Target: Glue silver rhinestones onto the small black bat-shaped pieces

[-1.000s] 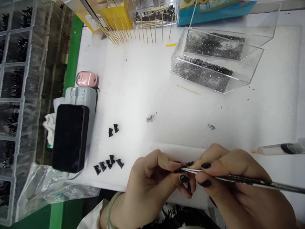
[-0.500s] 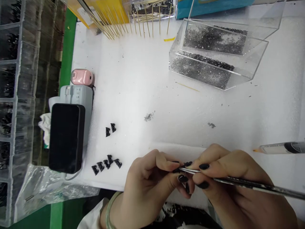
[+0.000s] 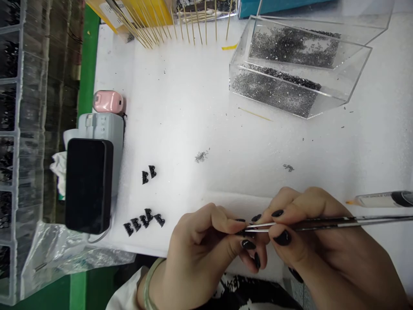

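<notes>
My left hand is closed in a pinch on a small black piece, mostly hidden by its fingertips. My right hand grips tweezers between thumb and forefinger. Their thin pale tips reach the black piece at my left fingertips. To the left on the white mat lie several small black pieces in a row, with two more black pieces above them. Tiny dark bits form a small heap above my left hand and another small heap above my right.
Clear trays of tiny dark bits stand at the back right. A loose toothpick lies before them; upright sticks line the back. A syringe lies right. At left are a black phone-like device, pink case and compartment box.
The tweezers have swung to a more level angle and their arms stand further apart. My right thumb and fingers have shifted along them. My left hand stays nearly still.
</notes>
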The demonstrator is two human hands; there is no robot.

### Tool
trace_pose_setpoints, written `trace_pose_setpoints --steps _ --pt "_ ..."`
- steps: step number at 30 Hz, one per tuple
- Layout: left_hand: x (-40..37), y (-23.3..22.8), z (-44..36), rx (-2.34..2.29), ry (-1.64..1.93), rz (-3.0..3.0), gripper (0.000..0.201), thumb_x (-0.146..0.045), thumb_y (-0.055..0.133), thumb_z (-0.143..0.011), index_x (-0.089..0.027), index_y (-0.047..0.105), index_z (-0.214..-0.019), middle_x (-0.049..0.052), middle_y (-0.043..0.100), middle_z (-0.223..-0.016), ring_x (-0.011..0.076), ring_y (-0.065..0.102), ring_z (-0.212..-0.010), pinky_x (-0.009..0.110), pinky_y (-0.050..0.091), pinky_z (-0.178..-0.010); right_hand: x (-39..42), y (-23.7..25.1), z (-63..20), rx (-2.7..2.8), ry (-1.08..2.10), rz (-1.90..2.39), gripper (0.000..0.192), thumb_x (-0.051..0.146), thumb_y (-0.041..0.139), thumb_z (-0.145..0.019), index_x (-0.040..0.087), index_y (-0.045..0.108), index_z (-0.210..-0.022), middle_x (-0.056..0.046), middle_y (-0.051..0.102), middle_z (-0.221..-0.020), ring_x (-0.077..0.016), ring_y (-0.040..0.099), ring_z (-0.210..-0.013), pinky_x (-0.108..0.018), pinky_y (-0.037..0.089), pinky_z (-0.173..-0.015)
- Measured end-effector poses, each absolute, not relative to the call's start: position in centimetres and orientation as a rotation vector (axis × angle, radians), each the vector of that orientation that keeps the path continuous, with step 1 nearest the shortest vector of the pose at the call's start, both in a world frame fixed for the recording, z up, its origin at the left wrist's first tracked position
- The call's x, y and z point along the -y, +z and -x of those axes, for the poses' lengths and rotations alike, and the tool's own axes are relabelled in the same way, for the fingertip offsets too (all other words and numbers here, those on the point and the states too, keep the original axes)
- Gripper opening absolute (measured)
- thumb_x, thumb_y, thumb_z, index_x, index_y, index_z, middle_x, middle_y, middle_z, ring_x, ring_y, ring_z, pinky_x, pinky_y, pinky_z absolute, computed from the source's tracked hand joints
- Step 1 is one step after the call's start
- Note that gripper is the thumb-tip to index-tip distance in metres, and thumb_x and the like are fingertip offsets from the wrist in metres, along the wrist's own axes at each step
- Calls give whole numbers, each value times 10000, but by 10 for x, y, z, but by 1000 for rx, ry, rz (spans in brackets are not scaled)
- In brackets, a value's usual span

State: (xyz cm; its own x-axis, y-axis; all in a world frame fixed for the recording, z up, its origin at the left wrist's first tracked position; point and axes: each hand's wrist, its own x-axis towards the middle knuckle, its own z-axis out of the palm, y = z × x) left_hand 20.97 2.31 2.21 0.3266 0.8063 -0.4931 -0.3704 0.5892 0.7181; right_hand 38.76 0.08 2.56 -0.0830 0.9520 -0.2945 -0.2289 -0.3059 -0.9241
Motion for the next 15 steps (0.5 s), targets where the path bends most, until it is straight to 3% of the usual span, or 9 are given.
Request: trace_pose_setpoints --steps 15 --pt "-19 21 -207 -901 838 -570 220 32 707 -963 -179 763 -932 6 818 -820 120 803 -674 175 687 -639 -2 27 -386 724 1667 1150 111 215 662 -1079 310 658 -1023 35 671 -887 -112 748 -742 -211 659 -705"
